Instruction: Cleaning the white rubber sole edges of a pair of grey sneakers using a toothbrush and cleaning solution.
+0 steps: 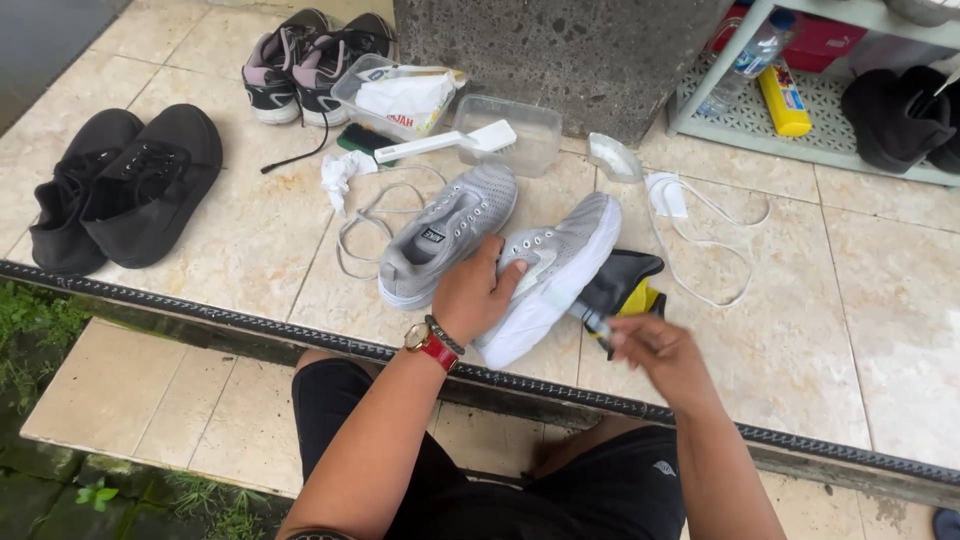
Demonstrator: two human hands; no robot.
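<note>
The left hand (478,292) is pressing down on a grey mesh sneaker (552,272) that is lying tilted on its side on the tiled floor (850,300), white sole turned toward the person. The fingers are spreading over the upper near the heel and collar, curling around it to keep the shoe from rolling. The right hand (655,350) is hovering just beside the shoe's toe end, its fingers pinching a small dark item that looks like a brush or cloth — motion blur is hiding exactly what. A black-and-yellow cloth (622,285) is lying against the sole beneath that hand.

The sneaker looks light and soft in the upper: the knit mesh will likely give under pressure, while the thick foam sole should stay fairly stiff. A grip at the heel counter or across the midfoot seems the steadiest hold — the toe mesh would probably just cave in. If wet, the sole could be slippery.

Its mate, the second grey sneaker (448,235), is sitting upright just beside it, touching it near the left hand, with loose white laces (362,222) near it. A white scrub brush (450,142) is resting across a clear plastic tub (515,130) behind.
</note>
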